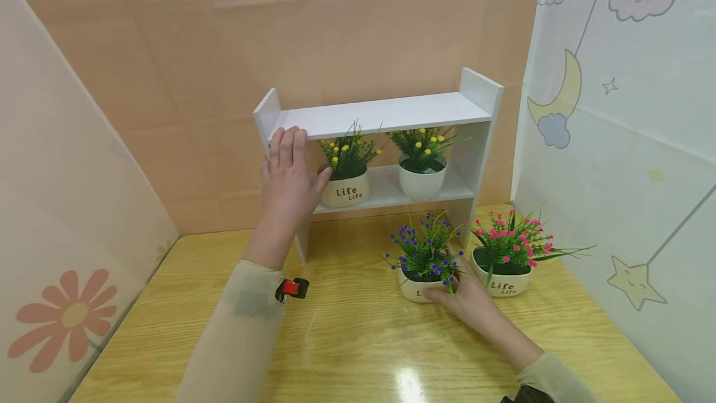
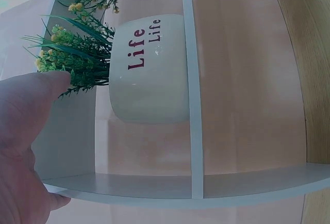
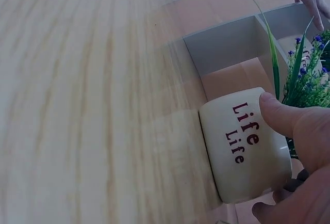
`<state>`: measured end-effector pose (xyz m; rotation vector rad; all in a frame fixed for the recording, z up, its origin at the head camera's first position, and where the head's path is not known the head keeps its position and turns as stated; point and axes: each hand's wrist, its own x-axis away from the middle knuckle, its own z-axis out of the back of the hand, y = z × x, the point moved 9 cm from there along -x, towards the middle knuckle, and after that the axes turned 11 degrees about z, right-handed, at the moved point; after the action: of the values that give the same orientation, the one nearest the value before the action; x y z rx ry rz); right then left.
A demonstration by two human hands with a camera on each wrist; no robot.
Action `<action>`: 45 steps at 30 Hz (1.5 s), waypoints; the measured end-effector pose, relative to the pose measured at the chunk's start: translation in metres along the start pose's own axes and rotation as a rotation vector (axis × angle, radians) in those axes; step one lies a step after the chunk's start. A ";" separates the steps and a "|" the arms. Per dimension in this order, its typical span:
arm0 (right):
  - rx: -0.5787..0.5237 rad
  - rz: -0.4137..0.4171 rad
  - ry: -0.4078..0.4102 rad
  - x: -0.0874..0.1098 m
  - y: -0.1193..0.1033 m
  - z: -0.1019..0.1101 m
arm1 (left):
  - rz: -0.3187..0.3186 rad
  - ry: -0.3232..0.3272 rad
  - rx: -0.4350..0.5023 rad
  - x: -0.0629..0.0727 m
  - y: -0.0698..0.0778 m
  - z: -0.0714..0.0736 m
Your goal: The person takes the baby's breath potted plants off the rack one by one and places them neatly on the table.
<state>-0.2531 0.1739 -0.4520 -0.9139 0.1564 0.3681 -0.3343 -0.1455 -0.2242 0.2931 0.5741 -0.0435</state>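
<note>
My right hand (image 1: 472,300) grips a potted plant (image 1: 415,289) with small purple flowers, low in front of the white shelf (image 1: 380,114). Its thumb lies across the front of the cream pot, marked "Life" (image 3: 242,146) in the right wrist view; the other fingers are mostly hidden. At the shelf's upper left, my left hand (image 1: 288,185) rests with straight fingers over the top board's front edge, thumb spread sideways. Near that thumb, a yellow-flowered potted plant (image 1: 345,191) stands on the middle board, its pot (image 2: 149,74) upright in the left wrist view.
A second yellow-flowered potted plant (image 1: 422,180) stands on the right of the middle board. Right of my right hand, a pink-flowered potted plant (image 1: 509,282) sits on the wooden table (image 1: 347,341). Printed white panels (image 1: 615,160) flank both sides.
</note>
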 end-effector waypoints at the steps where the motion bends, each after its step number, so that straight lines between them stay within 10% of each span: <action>1: 0.020 0.004 0.000 0.000 -0.001 0.001 | 0.001 -0.001 0.000 0.000 0.000 0.000; 14: 0.119 0.023 0.002 0.005 -0.022 0.012 | 0.006 -0.003 0.008 0.000 0.000 0.000; 45: -0.121 0.084 0.070 0.002 -0.066 0.045 | -0.003 0.004 0.013 0.001 0.000 0.001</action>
<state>-0.2271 0.1734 -0.3763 -1.0421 0.2396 0.4265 -0.3325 -0.1454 -0.2236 0.3056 0.5788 -0.0492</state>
